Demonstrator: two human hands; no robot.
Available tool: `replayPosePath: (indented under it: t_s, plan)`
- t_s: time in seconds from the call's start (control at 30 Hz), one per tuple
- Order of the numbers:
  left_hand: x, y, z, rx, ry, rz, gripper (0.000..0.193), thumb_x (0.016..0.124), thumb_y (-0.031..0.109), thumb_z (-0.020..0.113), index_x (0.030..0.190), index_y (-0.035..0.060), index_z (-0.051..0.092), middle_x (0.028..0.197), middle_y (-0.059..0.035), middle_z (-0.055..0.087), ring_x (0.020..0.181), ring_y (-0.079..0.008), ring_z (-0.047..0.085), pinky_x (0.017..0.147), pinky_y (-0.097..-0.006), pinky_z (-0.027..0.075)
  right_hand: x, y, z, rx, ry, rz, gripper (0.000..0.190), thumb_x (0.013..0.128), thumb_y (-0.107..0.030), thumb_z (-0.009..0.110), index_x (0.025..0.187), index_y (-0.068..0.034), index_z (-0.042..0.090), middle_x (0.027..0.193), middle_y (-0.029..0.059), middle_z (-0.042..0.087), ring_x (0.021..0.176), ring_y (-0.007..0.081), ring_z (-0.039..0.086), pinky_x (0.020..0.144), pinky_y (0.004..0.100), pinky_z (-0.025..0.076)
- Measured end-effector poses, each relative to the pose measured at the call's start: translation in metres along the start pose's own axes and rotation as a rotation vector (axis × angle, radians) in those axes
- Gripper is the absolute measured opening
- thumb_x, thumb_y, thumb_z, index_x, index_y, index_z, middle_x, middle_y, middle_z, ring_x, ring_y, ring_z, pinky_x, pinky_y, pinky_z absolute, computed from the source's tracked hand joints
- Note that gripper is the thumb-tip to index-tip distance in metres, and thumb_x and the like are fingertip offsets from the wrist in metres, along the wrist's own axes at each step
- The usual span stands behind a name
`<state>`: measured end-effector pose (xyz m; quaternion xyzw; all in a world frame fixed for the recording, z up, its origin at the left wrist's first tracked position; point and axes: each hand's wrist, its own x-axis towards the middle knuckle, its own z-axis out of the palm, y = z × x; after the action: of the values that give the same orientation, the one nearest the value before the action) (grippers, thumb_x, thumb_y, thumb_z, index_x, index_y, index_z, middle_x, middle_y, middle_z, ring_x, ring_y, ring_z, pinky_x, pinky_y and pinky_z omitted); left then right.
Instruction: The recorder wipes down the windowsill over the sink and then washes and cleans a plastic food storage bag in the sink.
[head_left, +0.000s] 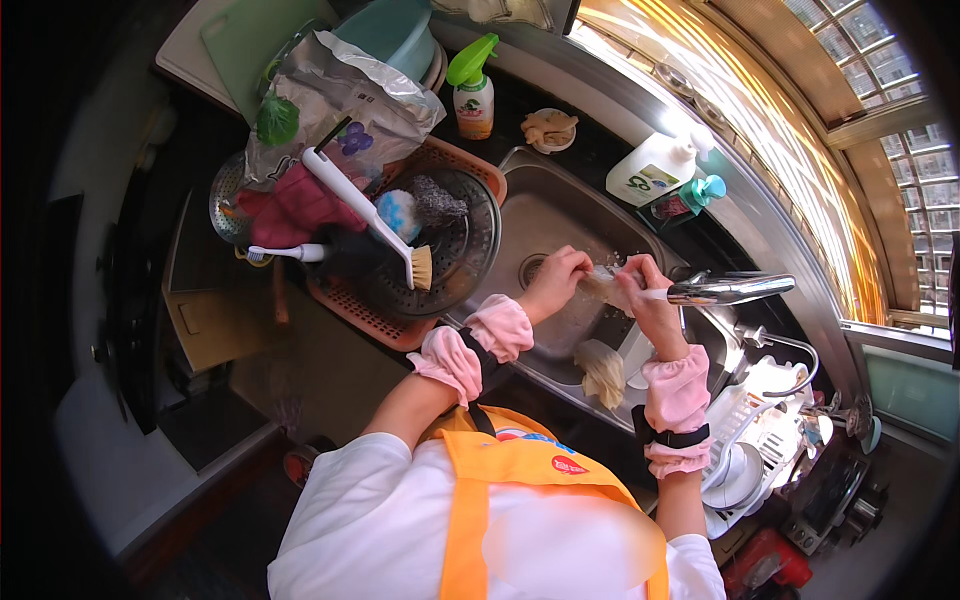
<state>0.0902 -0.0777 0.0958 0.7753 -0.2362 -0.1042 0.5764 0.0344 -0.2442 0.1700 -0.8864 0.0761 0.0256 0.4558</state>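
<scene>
Over the steel sink (559, 199), my left hand (556, 276) and my right hand (652, 300) pinch a thin translucent piece (602, 281) between them. It may be plastic film or a food skin; the picture does not settle which. Water from the chrome faucet (731, 289) splashes around my fingers, and its spout end is right beside my right hand. A limp, pale, see-through piece (602, 371) hangs over the sink's front edge below my hands. The drain (532, 268) shows just left of my left hand.
Left of the sink, a pink basket (375, 319) carries a steamer tray (457, 266) and a white-handled brush (360, 202). Behind stand a spray bottle (472, 97), a small bowl (556, 142) of pale pieces and a white pump bottle (649, 171). A white dish rack (750, 420) is at right.
</scene>
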Motion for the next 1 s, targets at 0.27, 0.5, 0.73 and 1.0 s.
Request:
replayPosePath:
  t_s: [0.27, 0.5, 0.73, 1.0]
  plan:
    - [0.007, 0.021, 0.023, -0.3, 0.111, 0.046, 0.009, 0.081, 0.002, 0.055, 0.089, 0.0014, 0.059, 0.09, -0.0094, 0.056, 0.08, -0.0224, 0.058, 0.07, -0.0299, 0.047, 0.008, 0.03, 0.027, -0.206, 0.166, -0.103, 0.017, 0.068, -0.011, 0.066, 0.085, -0.007, 0.062, 0.075, 0.0126, 0.057, 0.07, 0.0302, 0.056, 0.06, 0.0374, 0.047]
    - [0.01, -0.045, 0.067, -1.239, 0.043, -0.935, 0.033, 0.09, 0.033, 0.051, 0.11, 0.0076, 0.057, 0.099, -0.0042, 0.058, 0.094, -0.0127, 0.054, 0.083, -0.027, 0.043, 0.004, 0.052, 0.064, 0.319, 0.215, 0.128, 0.015, 0.087, -0.018, 0.056, 0.096, -0.006, 0.056, 0.091, 0.0058, 0.057, 0.079, 0.0186, 0.057, 0.066, 0.0296, 0.046]
    - [-0.001, -0.024, 0.078, -1.086, 0.026, -0.832, 0.041, 0.094, 0.043, 0.042, 0.113, 0.0089, 0.055, 0.1, -0.0036, 0.058, 0.091, -0.0122, 0.054, 0.074, -0.0286, 0.046, 0.006, 0.076, 0.103, 0.628, 0.401, 0.393, 0.034, 0.092, -0.027, 0.044, 0.116, -0.004, 0.052, 0.101, 0.0078, 0.056, 0.095, 0.0181, 0.054, 0.083, 0.0277, 0.043]
    - [0.001, -0.011, 0.089, -0.872, 0.031, -0.863, 0.056, 0.093, 0.053, 0.037, 0.123, 0.0081, 0.05, 0.108, -0.0043, 0.055, 0.097, -0.012, 0.051, 0.079, -0.0272, 0.043, 0.014, 0.119, 0.104, 0.437, 0.433, 0.364, 0.041, 0.091, -0.03, 0.048, 0.121, -0.002, 0.05, 0.107, 0.0154, 0.057, 0.1, 0.0257, 0.054, 0.087, 0.0325, 0.04]
